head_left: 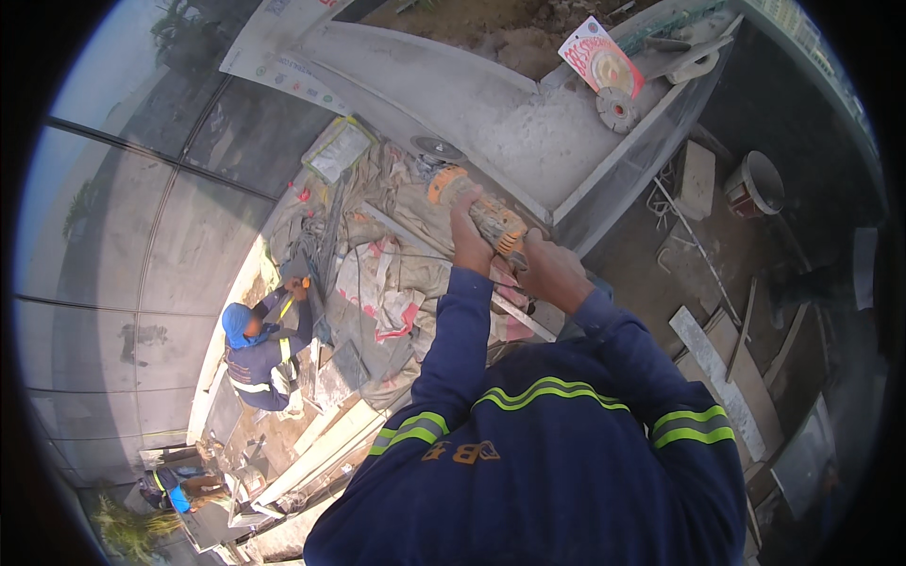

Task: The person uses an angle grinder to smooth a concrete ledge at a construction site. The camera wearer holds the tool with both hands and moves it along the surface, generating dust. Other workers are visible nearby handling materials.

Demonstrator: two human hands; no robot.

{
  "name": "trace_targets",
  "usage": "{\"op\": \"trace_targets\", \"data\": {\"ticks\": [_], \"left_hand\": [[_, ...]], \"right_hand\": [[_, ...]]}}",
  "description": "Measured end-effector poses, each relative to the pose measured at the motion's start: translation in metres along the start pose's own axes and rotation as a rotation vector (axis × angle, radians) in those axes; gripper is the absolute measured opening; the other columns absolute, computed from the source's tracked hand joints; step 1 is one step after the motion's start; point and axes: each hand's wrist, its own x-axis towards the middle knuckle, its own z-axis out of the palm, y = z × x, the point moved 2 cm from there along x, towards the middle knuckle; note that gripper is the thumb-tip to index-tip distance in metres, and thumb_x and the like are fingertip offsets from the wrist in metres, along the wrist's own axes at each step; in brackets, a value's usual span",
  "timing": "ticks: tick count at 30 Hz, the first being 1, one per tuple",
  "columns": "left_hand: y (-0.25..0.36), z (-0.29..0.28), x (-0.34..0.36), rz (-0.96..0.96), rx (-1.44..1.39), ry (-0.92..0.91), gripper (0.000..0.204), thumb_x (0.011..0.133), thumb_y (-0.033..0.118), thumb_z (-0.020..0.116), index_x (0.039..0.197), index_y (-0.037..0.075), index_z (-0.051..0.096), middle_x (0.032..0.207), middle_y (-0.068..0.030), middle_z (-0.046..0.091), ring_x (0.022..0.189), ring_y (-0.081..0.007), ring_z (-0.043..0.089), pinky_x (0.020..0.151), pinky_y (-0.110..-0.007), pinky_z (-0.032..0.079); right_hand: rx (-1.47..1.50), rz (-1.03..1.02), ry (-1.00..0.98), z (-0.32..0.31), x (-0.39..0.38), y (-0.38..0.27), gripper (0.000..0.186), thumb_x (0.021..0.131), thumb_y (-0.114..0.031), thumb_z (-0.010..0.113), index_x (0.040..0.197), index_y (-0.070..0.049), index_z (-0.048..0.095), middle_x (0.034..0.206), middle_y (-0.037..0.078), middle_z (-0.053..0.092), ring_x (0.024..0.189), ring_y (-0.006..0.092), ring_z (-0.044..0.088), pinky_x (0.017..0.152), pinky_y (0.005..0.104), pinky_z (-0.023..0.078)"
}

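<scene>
Both of my hands grip an orange angle grinder [486, 215], its body coated in pale dust. My left hand [469, 236] is wrapped around the middle of the body, behind the head. Around the rear end my right hand [550, 271] is closed. The dark round disc [437, 148] at the far end of the grinder lies close to the edge of a grey stone ledge [472, 123]; whether it touches cannot be made out. A second, segmented cutting disc [616, 110] rests on the ledge at the far right, beside a red and white card package [601, 58].
Crumpled dusty sheets and sacks [382, 274] lie below the grinder. A co-worker in a blue head covering [250, 354] crouches at the left beside a curved panelled wall [123, 274]. Boards [321, 448] lie at lower left. A white bucket [755, 184] and planks [722, 382] are at right.
</scene>
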Motion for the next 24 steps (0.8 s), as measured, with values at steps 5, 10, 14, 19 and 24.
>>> {"op": "trace_targets", "data": {"ticks": [5, 10, 14, 19, 24], "left_hand": [[-0.004, -0.002, -0.006, 0.031, 0.017, -0.013, 0.023, 0.085, 0.020, 0.067, 0.101, 0.004, 0.059, 0.088, -0.0143, 0.064, 0.079, -0.0318, 0.066, 0.074, -0.047, 0.057], [-0.004, -0.004, -0.005, 0.020, -0.001, -0.016, 0.023, 0.085, 0.018, 0.067, 0.102, 0.005, 0.059, 0.090, -0.0139, 0.063, 0.080, -0.0316, 0.066, 0.076, -0.048, 0.057], [-0.003, -0.005, -0.003, 0.015, 0.001, 0.003, 0.025, 0.085, 0.018, 0.068, 0.104, 0.005, 0.059, 0.091, -0.0133, 0.063, 0.081, -0.0320, 0.066, 0.076, -0.048, 0.057], [0.002, 0.002, 0.000, -0.010, 0.020, 0.003, 0.025, 0.084, 0.020, 0.069, 0.104, 0.006, 0.063, 0.090, -0.0119, 0.064, 0.081, -0.0300, 0.066, 0.075, -0.045, 0.057], [0.005, -0.001, 0.014, 0.011, 0.015, -0.004, 0.028, 0.084, 0.020, 0.070, 0.107, 0.006, 0.063, 0.093, -0.0114, 0.064, 0.083, -0.0300, 0.066, 0.076, -0.046, 0.057]], "right_hand": [[-0.012, -0.096, 0.061, 0.003, -0.008, 0.005, 0.036, 0.082, -0.018, 0.068, 0.103, 0.003, 0.047, 0.088, 0.031, 0.070, 0.085, 0.0485, 0.069, 0.073, 0.0557, 0.053], [-0.004, -0.092, 0.073, 0.003, -0.009, 0.005, 0.035, 0.083, -0.018, 0.068, 0.102, 0.002, 0.047, 0.088, 0.031, 0.069, 0.084, 0.0489, 0.069, 0.073, 0.0561, 0.052], [0.004, -0.038, 0.023, 0.002, -0.006, 0.003, 0.034, 0.081, -0.014, 0.067, 0.106, 0.004, 0.051, 0.095, 0.029, 0.069, 0.092, 0.0474, 0.068, 0.079, 0.0543, 0.053], [0.010, -0.034, 0.025, 0.005, 0.006, 0.005, 0.033, 0.081, -0.011, 0.064, 0.108, 0.004, 0.052, 0.096, 0.028, 0.069, 0.094, 0.0462, 0.069, 0.081, 0.0529, 0.053], [0.009, -0.054, 0.033, 0.011, 0.019, 0.006, 0.034, 0.082, -0.013, 0.066, 0.107, 0.005, 0.053, 0.096, 0.028, 0.071, 0.094, 0.0449, 0.070, 0.081, 0.0516, 0.054]]}}
